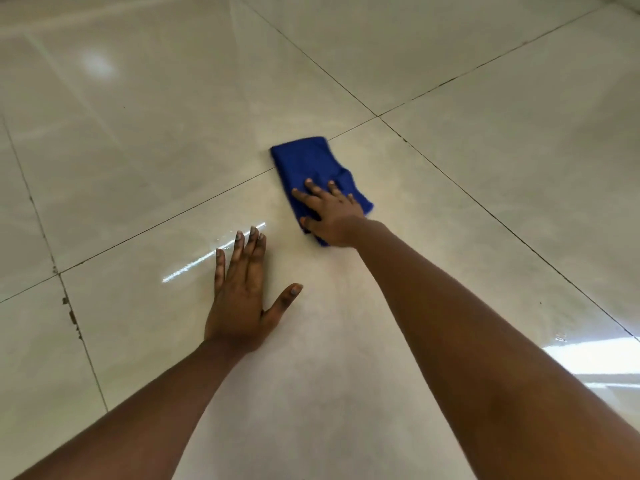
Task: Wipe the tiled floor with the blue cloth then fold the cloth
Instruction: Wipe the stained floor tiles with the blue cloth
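The blue cloth (306,161) lies folded into a long strip on the glossy cream tiled floor (173,150), near the middle of the view, just below a grout crossing. My right hand (332,211) presses flat on the cloth's near end, fingers spread over it, arm stretched forward. My left hand (242,296) rests palm down on the bare tile to the left and nearer to me, fingers together, thumb out, holding nothing.
Dark grout lines (450,178) cross the floor diagonally. A chipped, stained grout stretch (71,315) runs at the left. Bright window reflections (595,362) show on the tile at the right, and a thin glare streak (207,258) lies beside my left fingers.
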